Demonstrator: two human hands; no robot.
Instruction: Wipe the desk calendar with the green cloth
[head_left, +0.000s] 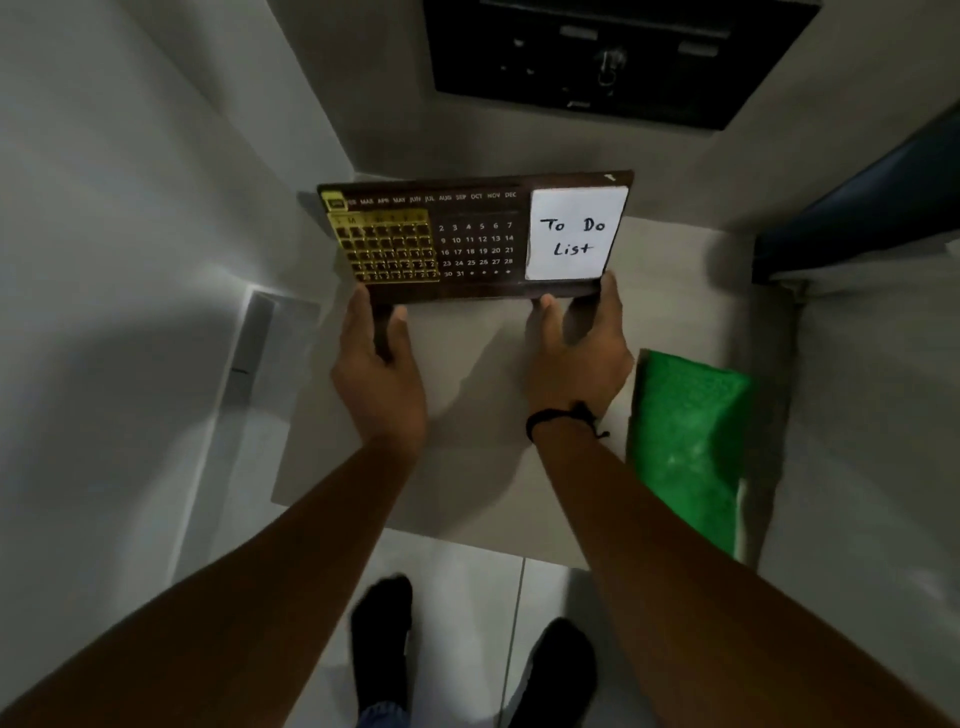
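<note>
While both bare arms reach forward over the small pale square table (467, 467), the dark brown rectangular desk calendar (467, 239) stands up, face toward the camera, at the table's far edge. Left hand (379, 364) grasps the calendar's lower left corner: fingers (361, 306) at the front edge, a dark part of the base showing between thumb and fingers. Right hand (576, 353) grasps the lower right corner, thumb (545, 306) at the bottom edge and a finger up along the right side, just below the white note (574, 234) reading "To Do List". A black cord bracelet (561, 418) sits on the right wrist.

Calendar face: month names along the top, white date numbers in the middle, a gold grid slider (387, 249) over the left part.

Folded green cloth (685, 441) lies on the right edge of the table, near the right forearm but apart from it; neither hand touches it.

Far: black panel (613, 57) on the wall, detail blurred. Near: two feet in dark socks (384, 623) on pale floor tiles. Lighting dim.
</note>
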